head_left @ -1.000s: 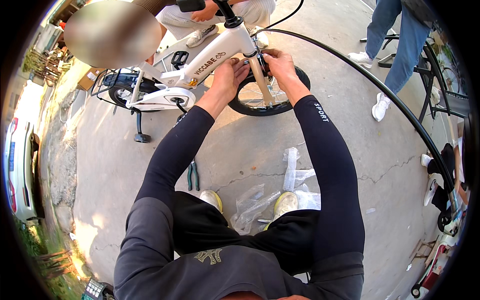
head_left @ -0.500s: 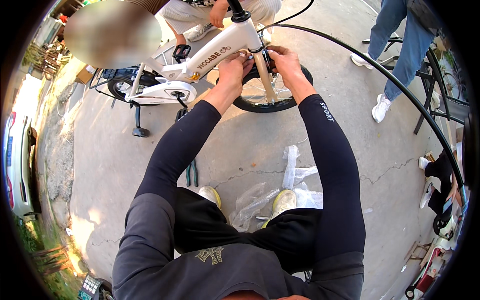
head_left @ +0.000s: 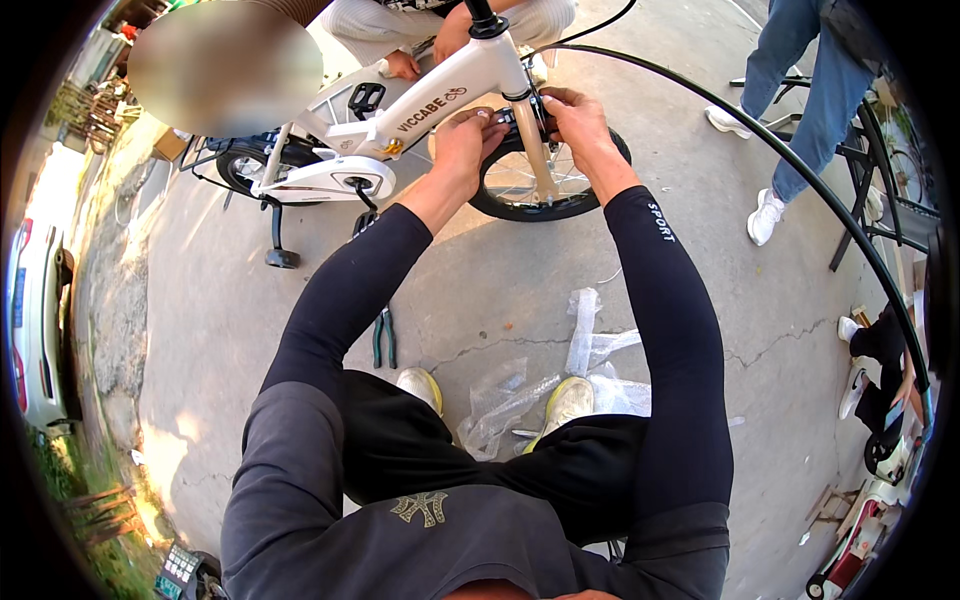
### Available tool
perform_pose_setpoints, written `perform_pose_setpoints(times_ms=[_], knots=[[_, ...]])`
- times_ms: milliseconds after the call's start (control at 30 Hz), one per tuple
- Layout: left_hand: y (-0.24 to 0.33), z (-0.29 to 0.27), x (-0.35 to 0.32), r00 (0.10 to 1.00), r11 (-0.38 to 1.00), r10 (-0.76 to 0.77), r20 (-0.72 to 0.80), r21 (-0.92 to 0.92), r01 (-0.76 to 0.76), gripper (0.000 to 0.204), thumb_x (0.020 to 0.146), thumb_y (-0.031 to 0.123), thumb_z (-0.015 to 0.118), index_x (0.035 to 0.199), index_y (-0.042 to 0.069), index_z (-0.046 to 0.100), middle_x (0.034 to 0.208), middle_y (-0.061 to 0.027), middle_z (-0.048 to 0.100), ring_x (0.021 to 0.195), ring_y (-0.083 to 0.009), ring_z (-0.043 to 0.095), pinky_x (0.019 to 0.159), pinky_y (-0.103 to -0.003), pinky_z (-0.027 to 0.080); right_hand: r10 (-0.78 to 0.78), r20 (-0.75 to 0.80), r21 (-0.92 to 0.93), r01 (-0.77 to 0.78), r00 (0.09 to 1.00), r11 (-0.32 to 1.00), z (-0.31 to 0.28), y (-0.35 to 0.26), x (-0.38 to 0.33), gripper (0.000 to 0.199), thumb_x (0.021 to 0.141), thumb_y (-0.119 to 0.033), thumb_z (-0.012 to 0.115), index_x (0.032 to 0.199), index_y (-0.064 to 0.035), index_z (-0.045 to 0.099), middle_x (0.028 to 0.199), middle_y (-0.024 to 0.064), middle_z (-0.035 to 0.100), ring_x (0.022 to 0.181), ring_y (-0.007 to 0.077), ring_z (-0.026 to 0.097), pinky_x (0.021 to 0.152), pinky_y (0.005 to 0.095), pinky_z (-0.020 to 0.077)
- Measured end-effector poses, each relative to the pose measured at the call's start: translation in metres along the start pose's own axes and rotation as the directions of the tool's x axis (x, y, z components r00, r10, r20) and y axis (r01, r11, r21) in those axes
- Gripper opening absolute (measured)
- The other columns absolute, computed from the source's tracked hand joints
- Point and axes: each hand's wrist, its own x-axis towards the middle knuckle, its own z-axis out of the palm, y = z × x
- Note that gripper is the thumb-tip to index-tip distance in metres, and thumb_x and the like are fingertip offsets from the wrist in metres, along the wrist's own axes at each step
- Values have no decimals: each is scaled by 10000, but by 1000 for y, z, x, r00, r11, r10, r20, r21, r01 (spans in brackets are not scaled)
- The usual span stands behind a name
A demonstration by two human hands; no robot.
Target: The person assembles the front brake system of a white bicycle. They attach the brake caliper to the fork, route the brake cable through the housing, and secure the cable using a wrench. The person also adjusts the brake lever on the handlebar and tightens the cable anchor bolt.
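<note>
Fork [head_left: 538, 160] of the white bike [head_left: 460, 84] stands between left hand [head_left: 464, 148] and right hand [head_left: 582, 127], both half-curled; whether they grip anything, I cannot tell.

Both your hands are at the front of a white bicycle [head_left: 470, 77] — your left hand [head_left: 462, 150] just left of the beige fork [head_left: 537, 160], your right hand [head_left: 580, 128] just right of it, fingers bent, whatever they pinch hard to make out. Green-handled pliers [head_left: 384, 340] lie near your left shoe [head_left: 420, 388] — crumpled clear plastic wrap [head_left: 500, 400] by your right shoe [head_left: 570, 403]. A person in jeans [head_left: 815, 120] stands off right.
</note>
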Motion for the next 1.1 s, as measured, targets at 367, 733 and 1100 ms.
perform_pose_setpoints(times_ms=[367,733,1100], knots=[[-158,-77,-91,886,460,100,453,768,-445,165,921,58,587,1034,-5,689,961,-161,719,861,-292,699,798,-355,545,43,41,78,-46,998,996,-1,-5,5,261,959,-96,617,1185,23,669,902,44,693,694,128,661,592,267,475],[-286,-153,-127,892,380,-90,444,843,-382,230,907,119,585,1080,38,713,1061,-170,703,1029,-365,642,895,-451,508,-56,23,-39,56,998,998,-1,11,11,232,999,-158,611,1189,-47,683,939,28,719,791,108,687,653,249,480],[-265,-193,-109,849,26,8,528,849,-528,204,872,147,649,1046,70,724,1051,-94,674,1009,-318,635,811,-428,542,-25,60,93,19,998,995,2,7,18,204,948,-53,577,1091,43,687,724,59,636,520,132,523,458,286,404]])
